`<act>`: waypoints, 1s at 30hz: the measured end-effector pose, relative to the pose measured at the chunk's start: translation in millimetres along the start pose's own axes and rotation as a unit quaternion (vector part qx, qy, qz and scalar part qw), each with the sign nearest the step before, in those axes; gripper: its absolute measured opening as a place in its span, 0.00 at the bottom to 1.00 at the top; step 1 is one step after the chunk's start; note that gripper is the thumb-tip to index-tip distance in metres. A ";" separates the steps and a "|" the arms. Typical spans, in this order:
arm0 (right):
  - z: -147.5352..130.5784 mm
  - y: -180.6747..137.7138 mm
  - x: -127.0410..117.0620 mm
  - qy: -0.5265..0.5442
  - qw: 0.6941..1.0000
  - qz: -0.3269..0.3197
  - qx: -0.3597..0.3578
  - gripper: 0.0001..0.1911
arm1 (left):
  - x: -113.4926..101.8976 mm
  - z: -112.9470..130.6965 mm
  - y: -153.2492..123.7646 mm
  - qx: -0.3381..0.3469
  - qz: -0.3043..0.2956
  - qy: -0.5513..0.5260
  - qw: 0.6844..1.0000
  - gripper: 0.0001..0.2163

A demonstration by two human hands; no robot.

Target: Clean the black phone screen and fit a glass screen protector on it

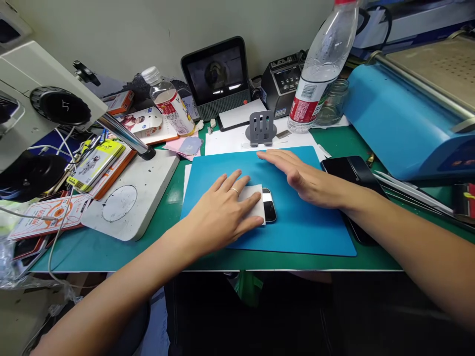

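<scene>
My left hand (222,210) lies on a white cloth (256,202), pressing it flat onto a small black phone (269,205) in the middle of the blue mat (304,227). A ring shows on one finger. The cloth covers most of the phone, leaving only its right end in sight. My right hand (297,175) rests flat on the mat just behind and to the right of the phone, fingers stretched out and holding nothing.
A grey phone stand (261,128) and white papers sit behind the mat. Two plastic bottles (322,64) (170,104), a small screen device (217,74), a glass jar (334,101), a blue machine (408,109), a dark phone (352,170) and a microscope base (129,198) surround it.
</scene>
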State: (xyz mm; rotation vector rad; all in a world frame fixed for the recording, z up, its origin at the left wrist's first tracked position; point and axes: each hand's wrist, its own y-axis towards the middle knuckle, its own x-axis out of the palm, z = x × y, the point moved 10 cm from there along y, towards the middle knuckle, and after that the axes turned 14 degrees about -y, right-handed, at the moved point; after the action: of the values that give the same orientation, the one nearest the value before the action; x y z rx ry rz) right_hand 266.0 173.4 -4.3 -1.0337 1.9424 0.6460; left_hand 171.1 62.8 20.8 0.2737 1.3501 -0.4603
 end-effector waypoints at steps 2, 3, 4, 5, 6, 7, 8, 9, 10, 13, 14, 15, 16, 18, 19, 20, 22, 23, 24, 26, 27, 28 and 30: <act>-1.2 0.3 -1.1 0.000 1.000 0.005 -0.002 0.65 | 0.1 1.5 9.8 0.002 -0.005 0.000 1.000 0.27; -1.8 0.2 -1.8 -0.001 1.000 0.007 -0.002 0.65 | 0.3 1.8 14.0 0.003 -0.008 -0.002 1.000 0.27; -2.2 0.1 -2.4 -0.001 1.000 0.008 -0.001 0.66 | 0.5 1.8 17.1 0.004 -0.010 -0.005 1.000 0.27; -2.5 -0.2 -2.6 -0.002 1.000 0.008 0.000 0.66 | 0.6 1.3 18.8 0.003 -0.011 -0.008 1.000 0.27; -2.6 -0.6 -2.5 -0.002 1.000 0.006 0.001 0.67 | 0.9 0.3 18.8 0.002 -0.011 -0.011 1.000 0.26; -2.5 -1.0 -2.2 -0.003 1.000 0.003 0.003 0.67 | 1.3 -1.0 17.2 -0.001 -0.013 -0.013 1.000 0.26; -2.4 -1.4 -1.8 -0.004 1.000 0.001 0.003 0.67 | 2.0 -2.5 13.8 -0.004 -0.014 -0.015 1.000 0.26; -2.2 -1.8 -1.3 -0.004 1.000 -0.002 0.003 0.67 | 2.6 -4.4 9.0 -0.006 -0.016 -0.015 1.000 0.26; -2.0 -2.1 -0.9 -0.004 1.000 -0.004 0.001 0.66 | 3.0 -6.6 3.0 -0.009 -0.018 -0.015 1.000 0.26; -2.5 -2.6 -1.3 -0.008 1.000 0.003 -0.010 0.61 | 1.1 -16.4 -17.6 -0.020 -0.013 -0.010 1.000 0.23; -3.0 -2.6 -2.0 -0.011 1.000 0.008 -0.016 0.59 | 0.3 -20.2 -23.7 -0.025 -0.012 -0.010 1.000 0.23; -3.4 -2.5 -2.6 -0.012 1.000 0.013 -0.022 0.58 | -0.3 -23.5 -28.5 -0.029 -0.012 -0.010 0.999 0.22; -3.7 -2.4 -3.0 -0.014 0.999 0.016 -0.026 0.56 | -0.5 -26.1 -31.7 -0.032 -0.014 -0.011 0.999 0.22; -3.8 -1.9 -2.7 -0.012 0.999 0.016 -0.029 0.55 | -0.3 -28.1 -32.7 -0.035 -0.018 -0.013 0.999 0.22; -3.7 -1.7 -2.3 -0.011 0.999 0.014 -0.028 0.56 | 0.0 -27.5 -30.7 -0.036 -0.020 -0.012 0.999 0.22; -3.6 -1.4 -2.0 -0.010 1.000 0.011 -0.026 0.56 | 0.3 -25.9 -27.4 -0.036 -0.023 -0.011 0.999 0.22; -3.1 -1.3 -1.2 -0.008 1.000 0.006 -0.019 0.57 | 0.8 -20.7 -18.8 -0.035 -0.027 -0.008 0.999 0.22; -2.7 -1.3 -0.9 -0.007 1.000 0.004 -0.015 0.57 | 1.0 -18.0 -14.3 -0.034 -0.029 -0.007 0.999 0.22; -2.3 -1.4 -0.5 -0.007 1.000 0.003 -0.012 0.57 | 1.1 -15.7 -10.0 -0.034 -0.032 -0.006 0.999 0.22; -1.7 -1.5 -0.1 -0.008 1.000 0.003 -0.008 0.57 | 1.3 -13.1 -2.6 -0.035 -0.036 -0.005 0.999 0.22; -1.5 -1.4 0.0 -0.008 1.000 0.004 -0.007 0.57 | 1.7 -13.0 0.3 -0.037 -0.038 -0.005 0.999 0.22; -1.2 -1.3 0.2 -0.009 1.000 0.004 -0.007 0.57 | 2.3 -13.1 2.7 -0.038 -0.041 -0.005 0.998 0.22; -0.8 -0.7 0.8 -0.009 1.000 0.004 -0.005 0.58 | 4.7 -12.3 5.5 -0.034 -0.047 -0.009 0.998 0.23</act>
State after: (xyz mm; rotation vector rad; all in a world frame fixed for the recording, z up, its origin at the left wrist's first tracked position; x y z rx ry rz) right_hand 266.0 172.1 -4.6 -1.0234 1.9298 0.6681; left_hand 163.6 72.4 13.3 0.1505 1.3624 -0.4940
